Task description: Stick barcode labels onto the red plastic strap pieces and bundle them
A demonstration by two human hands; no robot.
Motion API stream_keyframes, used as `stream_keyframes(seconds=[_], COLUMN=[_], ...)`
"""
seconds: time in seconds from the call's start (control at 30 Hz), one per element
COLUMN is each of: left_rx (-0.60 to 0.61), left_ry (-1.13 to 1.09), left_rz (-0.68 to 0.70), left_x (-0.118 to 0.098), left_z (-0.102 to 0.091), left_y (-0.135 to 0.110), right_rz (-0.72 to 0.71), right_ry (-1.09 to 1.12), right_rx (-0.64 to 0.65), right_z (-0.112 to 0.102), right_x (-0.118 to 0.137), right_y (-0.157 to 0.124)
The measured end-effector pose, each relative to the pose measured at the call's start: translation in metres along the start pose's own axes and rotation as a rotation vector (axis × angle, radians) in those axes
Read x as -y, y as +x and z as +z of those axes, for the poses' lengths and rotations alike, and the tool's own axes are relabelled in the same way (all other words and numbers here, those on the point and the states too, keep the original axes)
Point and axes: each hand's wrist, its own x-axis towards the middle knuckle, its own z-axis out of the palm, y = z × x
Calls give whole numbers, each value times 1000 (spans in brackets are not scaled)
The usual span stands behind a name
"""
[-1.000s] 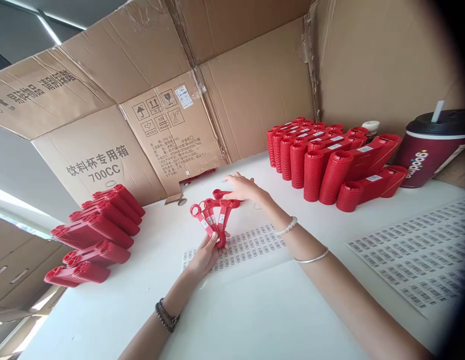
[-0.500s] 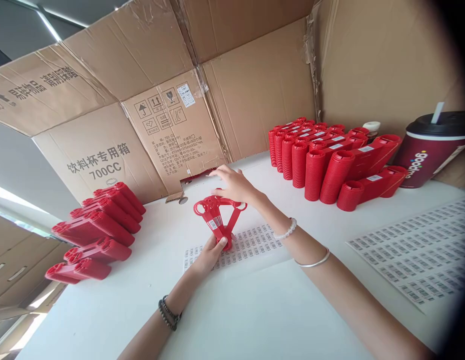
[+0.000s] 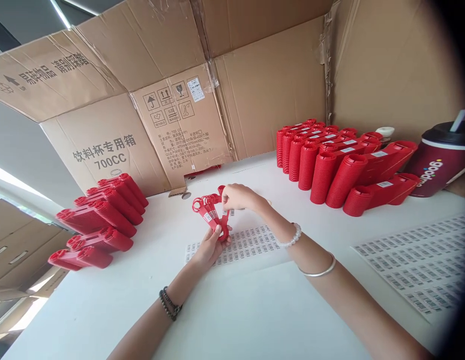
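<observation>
Together, both hands worked a fan of flat red plastic tags — left hand clamping its base, right hand pinching the top — above the white worktop.

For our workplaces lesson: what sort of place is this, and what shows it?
Likely a small packing or labelling workbench: stacks of identical red plastic holders, sheets of barcode stickers on the white table, and opened-out shipping cartons behind.

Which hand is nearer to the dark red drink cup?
Right hand; the cup stands far to its right. The left hand is farther left, gripping the red pieces.
</observation>
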Motion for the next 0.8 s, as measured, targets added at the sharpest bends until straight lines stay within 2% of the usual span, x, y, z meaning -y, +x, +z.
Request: stream_keyframes(seconds=[0.23, 0.63, 0.8], left_rx=[37, 20, 32], left_ry=[-40, -49, -40], left_rz=[-50, -52, -49], left_x=[-4, -6, -6], left_z=[0, 3, 3], left_y=[1, 0, 0], right_rz=[35, 142, 140], right_ry=[26, 54, 52], right_rx=[24, 61, 67], right_z=[3, 11, 13], right_x=[-4, -7, -7], right_y=[4, 15, 17])
